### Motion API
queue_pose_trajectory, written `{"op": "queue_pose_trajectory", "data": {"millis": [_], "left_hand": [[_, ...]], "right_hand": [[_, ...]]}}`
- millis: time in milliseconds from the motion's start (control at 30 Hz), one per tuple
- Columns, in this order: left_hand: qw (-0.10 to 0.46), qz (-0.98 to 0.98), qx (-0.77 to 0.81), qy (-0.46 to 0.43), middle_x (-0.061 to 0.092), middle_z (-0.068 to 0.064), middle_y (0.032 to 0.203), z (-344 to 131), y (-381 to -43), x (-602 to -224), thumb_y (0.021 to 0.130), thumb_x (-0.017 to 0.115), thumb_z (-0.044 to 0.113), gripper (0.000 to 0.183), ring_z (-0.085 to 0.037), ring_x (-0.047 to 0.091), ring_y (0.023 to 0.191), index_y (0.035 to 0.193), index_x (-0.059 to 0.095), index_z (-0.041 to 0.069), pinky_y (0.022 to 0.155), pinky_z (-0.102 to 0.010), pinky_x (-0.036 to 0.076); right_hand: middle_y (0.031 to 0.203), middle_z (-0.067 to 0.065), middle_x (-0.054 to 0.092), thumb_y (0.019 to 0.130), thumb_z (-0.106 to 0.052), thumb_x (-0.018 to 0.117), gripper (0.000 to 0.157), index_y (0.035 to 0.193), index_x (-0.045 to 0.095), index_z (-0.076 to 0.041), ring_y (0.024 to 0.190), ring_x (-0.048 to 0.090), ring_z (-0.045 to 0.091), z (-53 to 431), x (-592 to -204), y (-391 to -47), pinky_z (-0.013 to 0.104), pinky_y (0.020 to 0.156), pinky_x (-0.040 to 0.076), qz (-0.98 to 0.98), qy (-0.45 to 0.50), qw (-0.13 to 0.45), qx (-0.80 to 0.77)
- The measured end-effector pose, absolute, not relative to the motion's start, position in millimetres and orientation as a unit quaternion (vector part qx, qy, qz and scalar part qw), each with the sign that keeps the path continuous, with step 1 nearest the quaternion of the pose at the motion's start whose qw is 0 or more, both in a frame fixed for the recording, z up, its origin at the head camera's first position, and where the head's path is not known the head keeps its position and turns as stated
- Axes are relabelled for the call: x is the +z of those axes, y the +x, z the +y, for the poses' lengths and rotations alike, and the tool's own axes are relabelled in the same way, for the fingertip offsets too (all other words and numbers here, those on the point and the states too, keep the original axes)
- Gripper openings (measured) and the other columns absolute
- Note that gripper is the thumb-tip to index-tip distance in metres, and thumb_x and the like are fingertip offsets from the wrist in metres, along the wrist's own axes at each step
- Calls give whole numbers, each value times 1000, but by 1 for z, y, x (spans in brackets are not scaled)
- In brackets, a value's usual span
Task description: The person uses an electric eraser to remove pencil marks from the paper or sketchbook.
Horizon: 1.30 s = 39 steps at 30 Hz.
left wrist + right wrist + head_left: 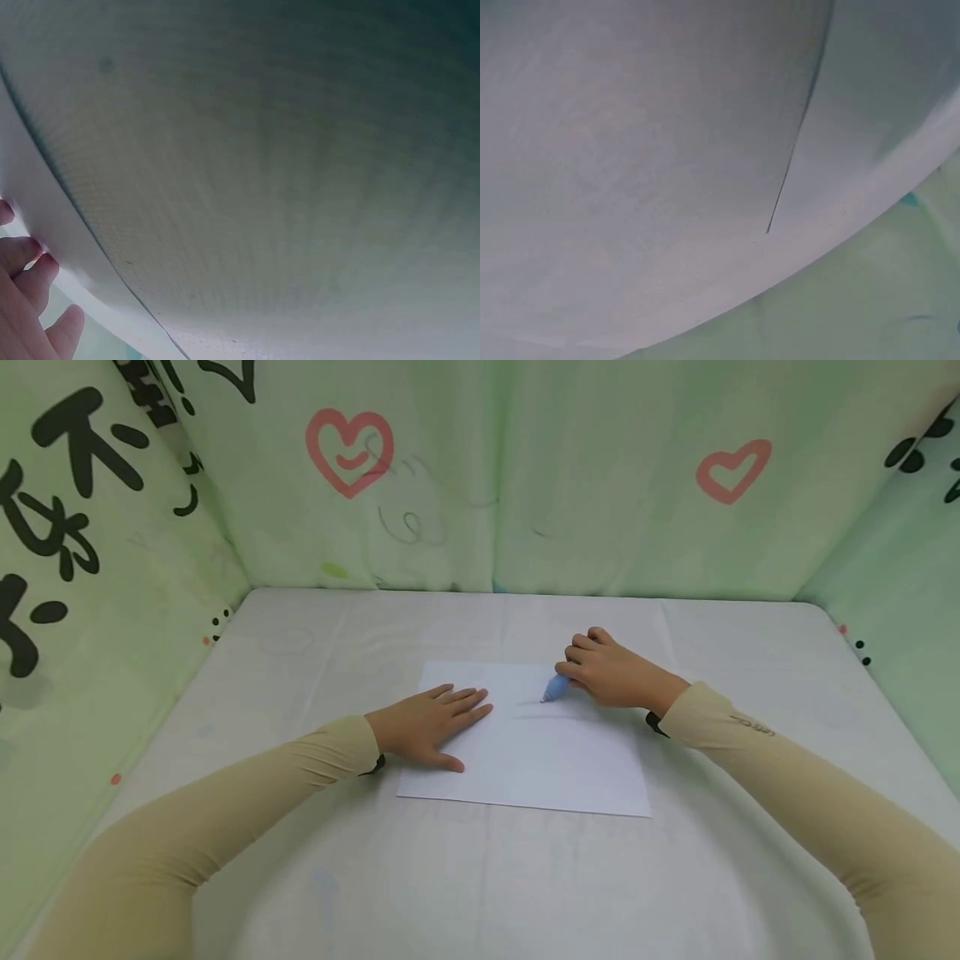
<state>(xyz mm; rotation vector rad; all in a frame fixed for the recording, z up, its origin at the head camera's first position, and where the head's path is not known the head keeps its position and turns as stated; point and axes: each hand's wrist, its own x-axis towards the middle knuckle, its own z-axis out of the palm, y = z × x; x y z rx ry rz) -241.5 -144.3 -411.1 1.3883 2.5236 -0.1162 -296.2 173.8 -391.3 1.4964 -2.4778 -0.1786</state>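
A white sheet of paper (525, 768) lies on the white-covered table. My left hand (427, 727) rests flat on its left part, fingers spread and thumb apart. Some of those fingers (34, 281) show at the lower left of the left wrist view, over the paper. Near the sheet's upper right, my right hand (611, 668) grips a thick blue pen (556, 687), its narrow tip pointing down at the paper. Curled fingers hide the pen's upper end. Faint thin lines (551, 717) run across the sheet by the tip. The right wrist view shows the paper's edge but no hand.
A white cloth (337, 893) covers the table and shows soft creases. Green curtains (600, 485) with red hearts and black lettering stand along the back and both sides. Dark wrist bands (655, 723) peek out beneath the beige sleeves (780, 777).
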Motion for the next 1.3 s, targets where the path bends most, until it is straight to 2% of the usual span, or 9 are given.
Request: {"op": "queue_pose_trajectory", "data": {"millis": [667, 1300], "left_hand": [[137, 870, -41, 472, 10, -10, 159, -144, -241, -412, 88, 44, 65, 90, -26, 13, 147, 152, 9, 12, 119, -45, 13], [131, 869, -35, 476, 11, -10, 159, -145, -243, -413, 88, 44, 64, 90, -26, 14, 147, 152, 10, 11, 119, -45, 12]], "right_hand": [[93, 10, 60, 87, -14, 65, 16, 101, 60, -8, 89, 45, 25, 169, -392, -298, 42, 83, 34, -856, 504, 96, -69], [90, 9, 59, 87, -14, 65, 14, 98, 59, -8, 86, 43, 24, 169, -394, -302, 41, 81, 33, -847, 515, 113, -59]]}}
